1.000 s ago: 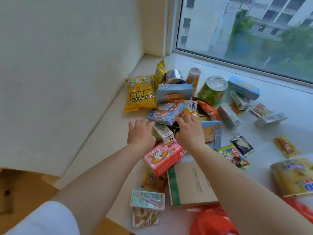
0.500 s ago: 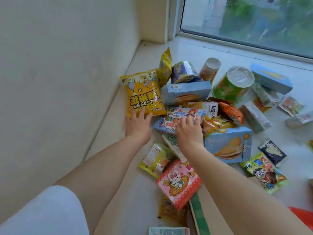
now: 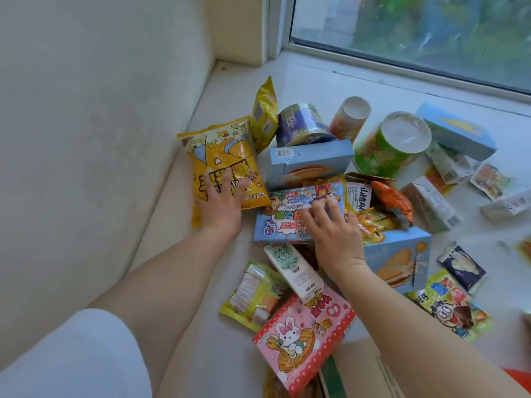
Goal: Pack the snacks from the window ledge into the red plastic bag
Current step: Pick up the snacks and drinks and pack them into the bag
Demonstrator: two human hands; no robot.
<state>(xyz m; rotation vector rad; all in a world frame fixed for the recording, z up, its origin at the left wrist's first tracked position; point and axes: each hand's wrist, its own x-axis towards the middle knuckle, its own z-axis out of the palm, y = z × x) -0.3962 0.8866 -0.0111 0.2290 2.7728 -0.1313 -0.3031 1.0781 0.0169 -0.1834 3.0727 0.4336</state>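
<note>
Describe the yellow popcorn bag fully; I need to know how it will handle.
The yellow popcorn bag is a glossy, puffy plastic pouch printed with popcorn cartoons and bold lettering. It lies flat on the ledge beside the wall, sealed top edge toward the window. The left hand rests on its lower half, fingers spread.

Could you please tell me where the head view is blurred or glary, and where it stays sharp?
Head view: the window scenery is smeared; right-edge packets are motion-blurred; the green cup lid shows soft glare; the pink rabbit box print stays sharp.
</note>
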